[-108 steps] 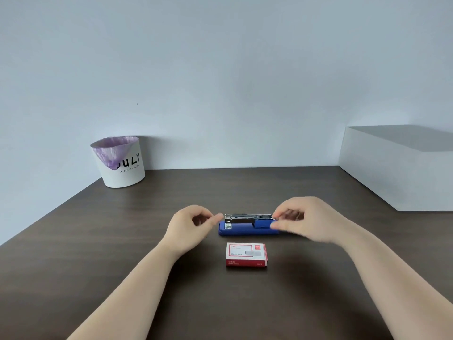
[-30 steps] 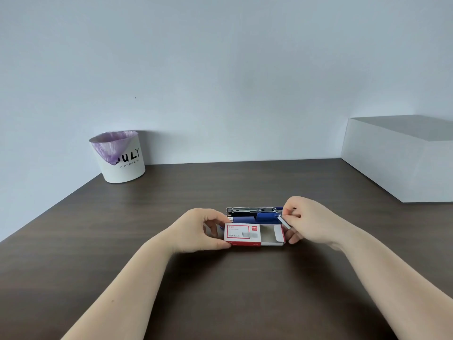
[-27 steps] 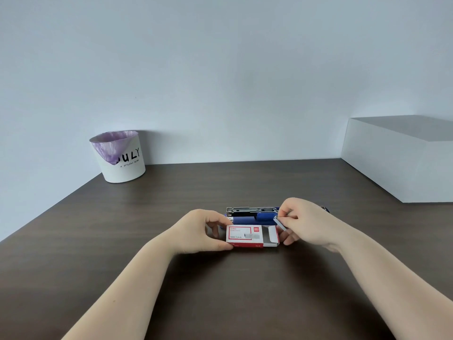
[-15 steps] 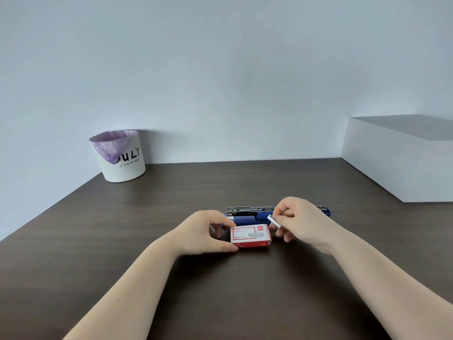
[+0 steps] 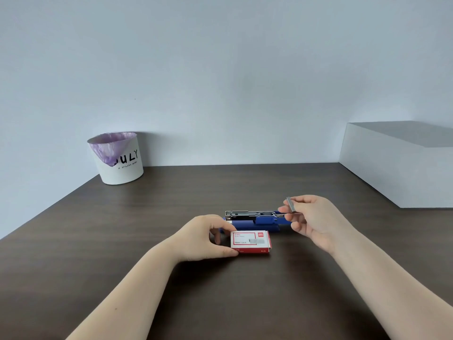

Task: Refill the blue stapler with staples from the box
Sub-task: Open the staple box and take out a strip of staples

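The blue stapler (image 5: 255, 220) lies opened flat on the dark table, its metal staple channel facing up. Just in front of it sits the red and white staple box (image 5: 250, 242), closed. My left hand (image 5: 206, 238) rests against the box's left end, thumb and fingers touching it. My right hand (image 5: 311, 217) hovers over the stapler's right end and pinches a short grey strip of staples (image 5: 291, 204) between thumb and fingertips, held tilted. The right part of the stapler is hidden behind that hand.
A white bin (image 5: 117, 159) with a purple liner stands at the back left by the wall. A large white block (image 5: 402, 163) occupies the back right of the dark wooden table (image 5: 147, 241). The wall runs close behind.
The box's tray was slid shut and the box now rests on the table. My right hand lifted up and right with the staple strip taken from the box.
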